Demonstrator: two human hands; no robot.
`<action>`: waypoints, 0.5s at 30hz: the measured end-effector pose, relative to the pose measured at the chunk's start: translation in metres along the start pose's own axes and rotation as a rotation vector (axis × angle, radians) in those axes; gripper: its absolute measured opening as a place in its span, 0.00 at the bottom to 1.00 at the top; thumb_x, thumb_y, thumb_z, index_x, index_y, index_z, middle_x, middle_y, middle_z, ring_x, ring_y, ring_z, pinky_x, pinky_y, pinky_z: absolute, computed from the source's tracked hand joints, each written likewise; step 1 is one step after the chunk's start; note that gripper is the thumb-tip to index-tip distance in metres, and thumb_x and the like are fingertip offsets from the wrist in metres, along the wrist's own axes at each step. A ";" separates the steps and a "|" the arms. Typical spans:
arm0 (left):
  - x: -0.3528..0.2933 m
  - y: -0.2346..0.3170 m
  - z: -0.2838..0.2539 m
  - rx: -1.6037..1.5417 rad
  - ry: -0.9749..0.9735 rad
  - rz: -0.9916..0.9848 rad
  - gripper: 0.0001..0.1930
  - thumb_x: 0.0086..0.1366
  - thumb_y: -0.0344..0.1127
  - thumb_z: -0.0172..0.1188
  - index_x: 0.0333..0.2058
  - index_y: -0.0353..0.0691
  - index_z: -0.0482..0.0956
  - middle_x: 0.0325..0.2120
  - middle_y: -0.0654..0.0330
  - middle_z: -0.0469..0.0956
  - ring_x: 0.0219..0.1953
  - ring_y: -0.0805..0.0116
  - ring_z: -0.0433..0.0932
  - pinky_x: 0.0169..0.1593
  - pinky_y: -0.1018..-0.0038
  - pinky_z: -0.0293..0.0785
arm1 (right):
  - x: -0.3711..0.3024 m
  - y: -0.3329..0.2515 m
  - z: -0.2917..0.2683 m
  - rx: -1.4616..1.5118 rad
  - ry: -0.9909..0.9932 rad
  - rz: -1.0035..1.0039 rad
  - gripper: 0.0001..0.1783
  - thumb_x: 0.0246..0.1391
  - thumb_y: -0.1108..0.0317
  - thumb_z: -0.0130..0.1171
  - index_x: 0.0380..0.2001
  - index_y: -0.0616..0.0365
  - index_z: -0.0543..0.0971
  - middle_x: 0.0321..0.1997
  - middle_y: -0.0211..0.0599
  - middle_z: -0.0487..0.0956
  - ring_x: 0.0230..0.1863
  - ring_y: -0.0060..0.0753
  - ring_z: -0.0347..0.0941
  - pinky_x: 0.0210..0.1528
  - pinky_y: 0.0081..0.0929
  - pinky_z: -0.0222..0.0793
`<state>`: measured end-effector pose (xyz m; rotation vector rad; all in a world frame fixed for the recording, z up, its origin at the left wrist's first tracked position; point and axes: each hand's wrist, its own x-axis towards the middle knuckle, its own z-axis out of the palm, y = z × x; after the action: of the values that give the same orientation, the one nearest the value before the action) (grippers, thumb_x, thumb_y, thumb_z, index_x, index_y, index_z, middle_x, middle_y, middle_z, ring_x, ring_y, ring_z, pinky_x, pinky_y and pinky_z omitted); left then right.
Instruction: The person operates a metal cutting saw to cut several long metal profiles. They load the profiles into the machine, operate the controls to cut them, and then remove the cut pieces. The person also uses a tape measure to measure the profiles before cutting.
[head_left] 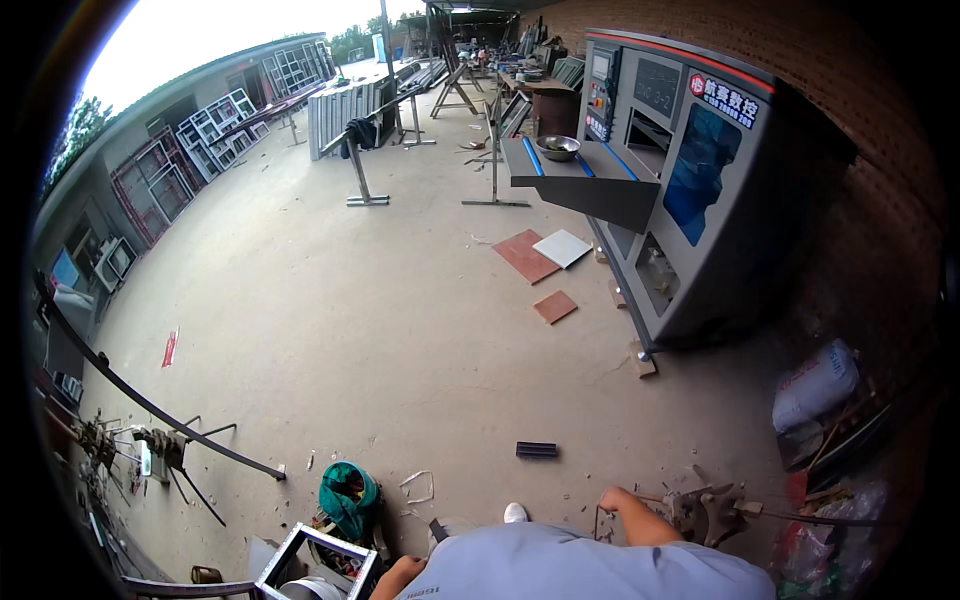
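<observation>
The right hand (607, 497) rests low on a rusty metal tool (712, 512) on the floor (400, 330); its grip can't be told. The left hand (385, 582) nears a metal frame (318, 556), grip unclear.

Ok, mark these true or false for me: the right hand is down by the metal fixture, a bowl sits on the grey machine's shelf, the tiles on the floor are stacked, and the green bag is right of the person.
1. The right hand reaches down beside the metal fixture. True.
2. A metal bowl sits on the grey machine's shelf. True.
3. The floor tiles are stacked in one pile. False: they lie flat, side by side or apart.
4. The green bag lies to the person's right. False: it is to the left.
</observation>
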<state>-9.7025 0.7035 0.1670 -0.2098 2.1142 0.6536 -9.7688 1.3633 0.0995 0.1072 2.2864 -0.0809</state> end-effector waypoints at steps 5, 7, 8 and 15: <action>0.026 0.028 -0.089 -0.155 0.151 -0.079 0.26 0.65 0.52 0.50 0.43 0.32 0.82 0.43 0.40 0.80 0.50 0.45 0.78 0.54 0.61 0.73 | 0.083 -0.132 -0.345 0.530 0.339 -0.101 0.20 0.55 0.50 0.58 0.33 0.57 0.85 0.34 0.38 0.85 0.37 0.35 0.81 0.44 0.33 0.74; 0.070 0.003 -0.102 -0.202 0.105 -0.037 0.25 0.62 0.54 0.55 0.43 0.37 0.84 0.42 0.43 0.81 0.47 0.47 0.80 0.53 0.62 0.74 | 0.117 -0.189 -0.430 0.582 0.431 -0.248 0.19 0.56 0.53 0.58 0.31 0.59 0.85 0.31 0.38 0.85 0.33 0.32 0.80 0.41 0.31 0.74; 0.098 -0.015 -0.108 -0.249 0.061 -0.001 0.25 0.60 0.55 0.57 0.42 0.39 0.84 0.42 0.45 0.81 0.46 0.48 0.80 0.52 0.62 0.74 | 0.136 -0.214 -0.460 0.621 0.477 -0.315 0.19 0.56 0.54 0.58 0.30 0.61 0.84 0.29 0.38 0.84 0.32 0.30 0.80 0.39 0.30 0.74; 0.250 0.004 -0.336 -0.149 -0.091 0.075 0.24 0.56 0.56 0.63 0.43 0.42 0.85 0.41 0.48 0.83 0.44 0.52 0.81 0.51 0.63 0.75 | 0.279 -0.278 -0.444 0.512 0.188 -0.211 0.15 0.56 0.58 0.60 0.33 0.59 0.85 0.30 0.36 0.85 0.31 0.27 0.79 0.39 0.29 0.74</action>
<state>-10.0913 0.5529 0.1258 -0.1803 1.9951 0.8511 -10.3130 1.1428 0.1873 0.1418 2.4062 -0.7959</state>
